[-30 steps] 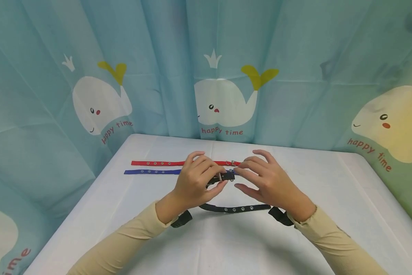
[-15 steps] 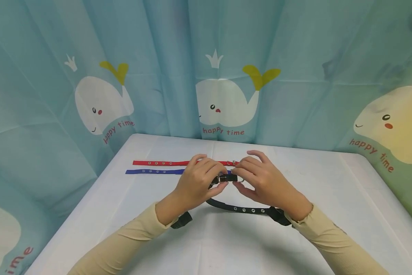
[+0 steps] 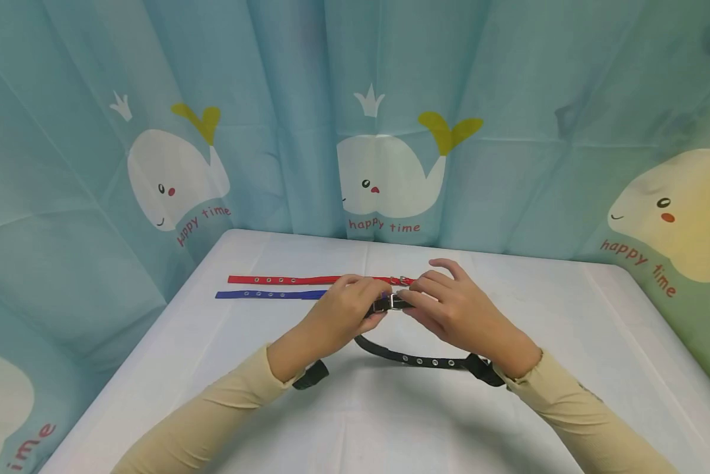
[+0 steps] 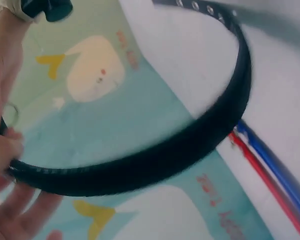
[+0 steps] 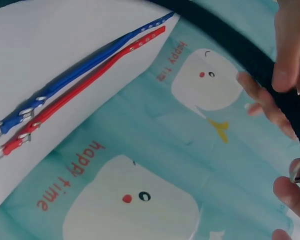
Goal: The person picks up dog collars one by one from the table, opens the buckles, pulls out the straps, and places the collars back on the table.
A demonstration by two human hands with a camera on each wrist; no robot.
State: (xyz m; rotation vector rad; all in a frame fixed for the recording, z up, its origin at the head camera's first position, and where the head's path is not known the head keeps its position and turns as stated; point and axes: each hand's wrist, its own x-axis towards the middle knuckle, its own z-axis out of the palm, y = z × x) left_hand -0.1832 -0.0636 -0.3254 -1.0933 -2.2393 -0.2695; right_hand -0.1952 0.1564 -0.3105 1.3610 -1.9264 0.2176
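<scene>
I am sitting at a white table. A teal whale-print curtain is hanging around it, reading "happy time".

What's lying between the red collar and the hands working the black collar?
The blue collar lies flat on the white table, parallel to the red collar and on its near side, toward the left hand; the head view shows it best.

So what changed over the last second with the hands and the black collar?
The right hand moved left and closed its grip on the buckle end of the black collar, which it only hovered beside a second ago. The left hand kept its hold by the buckle. The collar's loop on the table shifted slightly right. The red collar and blue collar stayed put.
</scene>
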